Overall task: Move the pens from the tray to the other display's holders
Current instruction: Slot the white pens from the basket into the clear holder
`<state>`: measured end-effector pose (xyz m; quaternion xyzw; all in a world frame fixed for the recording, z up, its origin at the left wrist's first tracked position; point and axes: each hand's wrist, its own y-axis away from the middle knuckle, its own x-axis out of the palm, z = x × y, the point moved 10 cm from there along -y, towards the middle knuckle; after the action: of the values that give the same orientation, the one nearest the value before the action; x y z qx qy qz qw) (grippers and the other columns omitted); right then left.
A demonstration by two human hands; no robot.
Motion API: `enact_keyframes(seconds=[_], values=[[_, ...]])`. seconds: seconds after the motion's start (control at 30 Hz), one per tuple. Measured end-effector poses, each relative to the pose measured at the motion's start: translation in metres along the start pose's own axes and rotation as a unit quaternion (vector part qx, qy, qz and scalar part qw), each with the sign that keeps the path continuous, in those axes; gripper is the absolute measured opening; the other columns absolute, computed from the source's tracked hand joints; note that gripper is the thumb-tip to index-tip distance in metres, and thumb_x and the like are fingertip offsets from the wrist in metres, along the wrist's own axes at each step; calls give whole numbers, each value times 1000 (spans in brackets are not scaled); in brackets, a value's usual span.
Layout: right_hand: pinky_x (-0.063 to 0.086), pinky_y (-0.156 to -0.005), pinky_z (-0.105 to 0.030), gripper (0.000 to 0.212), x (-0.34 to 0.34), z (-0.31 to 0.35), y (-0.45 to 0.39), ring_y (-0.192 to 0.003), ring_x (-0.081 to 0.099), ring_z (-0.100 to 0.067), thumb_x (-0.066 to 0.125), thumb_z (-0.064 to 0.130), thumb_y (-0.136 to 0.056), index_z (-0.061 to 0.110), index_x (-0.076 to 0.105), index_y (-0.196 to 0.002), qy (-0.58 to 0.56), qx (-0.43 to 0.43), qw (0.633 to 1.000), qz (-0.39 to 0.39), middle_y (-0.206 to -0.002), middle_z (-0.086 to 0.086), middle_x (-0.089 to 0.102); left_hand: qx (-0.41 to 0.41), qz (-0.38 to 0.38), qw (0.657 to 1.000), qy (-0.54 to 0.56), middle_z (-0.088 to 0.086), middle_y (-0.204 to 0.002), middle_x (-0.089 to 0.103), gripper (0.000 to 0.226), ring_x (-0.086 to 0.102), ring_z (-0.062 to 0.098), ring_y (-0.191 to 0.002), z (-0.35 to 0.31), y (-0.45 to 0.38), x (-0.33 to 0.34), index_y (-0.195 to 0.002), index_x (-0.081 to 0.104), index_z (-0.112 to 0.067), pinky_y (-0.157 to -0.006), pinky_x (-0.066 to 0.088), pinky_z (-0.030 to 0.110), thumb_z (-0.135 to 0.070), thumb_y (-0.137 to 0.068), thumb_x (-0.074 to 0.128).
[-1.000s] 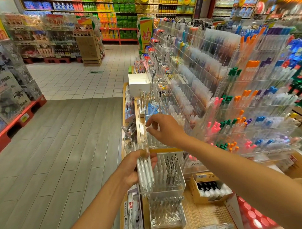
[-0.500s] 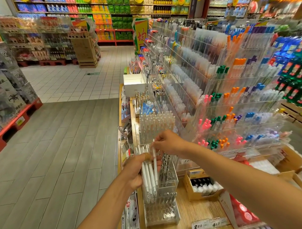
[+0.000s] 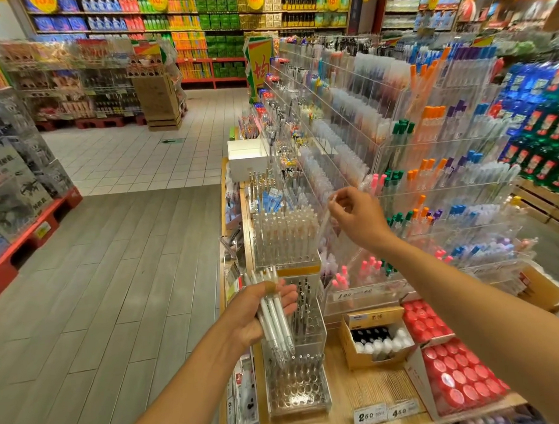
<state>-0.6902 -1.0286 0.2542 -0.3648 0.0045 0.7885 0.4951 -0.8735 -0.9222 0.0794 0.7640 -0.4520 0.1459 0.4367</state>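
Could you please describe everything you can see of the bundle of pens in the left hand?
The bundle of pens is a handful of slim white, plastic-looking pens with clear lower ends, lying side by side and tilted, their tips pointing down and to the right. The left hand grips them around the middle, thumb across the front. Their upper ends stick out above the hand. They are held in front of the clear acrylic holder on the wooden shelf.

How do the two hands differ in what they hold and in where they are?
The left hand holds a bundle of white pens, low and near the body; the right hand pinches a single clear pen, raised toward the acrylic holders. The left palm faces up; the right shows its back. Both grip pens.
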Motion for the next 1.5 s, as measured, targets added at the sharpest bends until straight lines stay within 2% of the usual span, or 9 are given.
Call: enact_keyframes(seconds=[0.13, 0.37, 0.5, 0.73, 0.83, 0.93, 1.17, 1.4, 1.5], values=[[41, -58, -11, 8, 10, -4, 3, -65, 53, -2, 58, 18, -95, 15, 62, -101, 48, -44, 998, 6, -84, 6, 62, 2, -8, 1000, 4, 28, -100, 73, 42, 76, 33, -80, 0, -1, 1, -110, 61, 8, -60, 62, 41, 2, -69, 67], [34, -56, -14, 5, 49, -14, 8, -66, 50, 3, 59, 23, -95, 21, 57, -98, 105, -59, 988, 98, -79, 22, 53, 0, -23, 1000, 8, 28, -99, 73, 28, 76, 33, -78, 3, 0, -4, -108, 62, 8, -58, 62, 39, 4, -80, 64], [47, -57, -24, 11, 53, -15, 8, -64, 57, -6, 60, 23, -93, 22, 52, -100, 76, -55, 992, 89, -81, 17, 57, 4, -21, 1000, 8, 27, -97, 74, 19, 76, 32, -77, 1, 3, -1, -106, 62, 8, -58, 62, 38, 4, -88, 60], [38, -54, -21, 21, 53, -35, 9, -64, 54, -6, 69, 22, -86, 21, 49, -91, 110, 27, 987, 117, -76, 9, 57, 4, -22, 1000, -6, 28, -101, 73, 23, 76, 32, -80, -2, 7, 3, -114, 56, 11, -58, 62, 37, 5, -92, 56], [39, -52, -22, 24, 73, -53, 29, -57, 48, -13, 70, 22, -87, 14, 53, -72, 101, 120, 958, 242, -67, -1, 57, 2, -18, 1000, -15, 29, -105, 72, 25, 76, 33, -82, -1, 9, 6, -116, 55, 13, -62, 63, 39, 6, -91, 57], [40, -50, -24, 29, 100, -46, 63, -52, 49, -12, 63, 29, -93, 4, 64, -81, -16, 154, 913, 378, -61, 0, 61, 3, -17, 999, -30, 29, -104, 72, 25, 76, 32, -84, 0, 12, 10, -116, 56, 14, -62, 63, 37, 6, -92, 56], [35, -50, -21, 34, 116, -17, 73, -49, 44, -7, 64, 37, -91, 3, 64, -92, -98, 150, 915, 361, -60, 4, 56, 18, -15, 998, -64, 24, -91, 75, 13, 75, 28, -76, 1, 12, 20, -101, 64, 12, -69, 63, 35, 8, -93, 54], [43, -55, -18, 28, 124, -13, 77, -58, 62, -8, 62, 25, -94, -3, 63, -97, -104, 164, 920, 341, -71, -3, 66, 32, -6, 998, -57, 27, -99, 73, 16, 75, 30, -78, 1, 13, 19, -98, 68, 10, -78, 61, 42, 9, -92, 54], [42, -54, -21, 19, 114, -8, 69, -57, 54, -9, 58, 22, -96, 4, 62, -91, -76, 149, 931, 324, -69, -1, 60, 43, -39, 997, -43, 26, -90, 73, 15, 74, 29, -73, -5, 11, 9, -104, 65, 10, -67, 63, 41, 5, -92, 57]])
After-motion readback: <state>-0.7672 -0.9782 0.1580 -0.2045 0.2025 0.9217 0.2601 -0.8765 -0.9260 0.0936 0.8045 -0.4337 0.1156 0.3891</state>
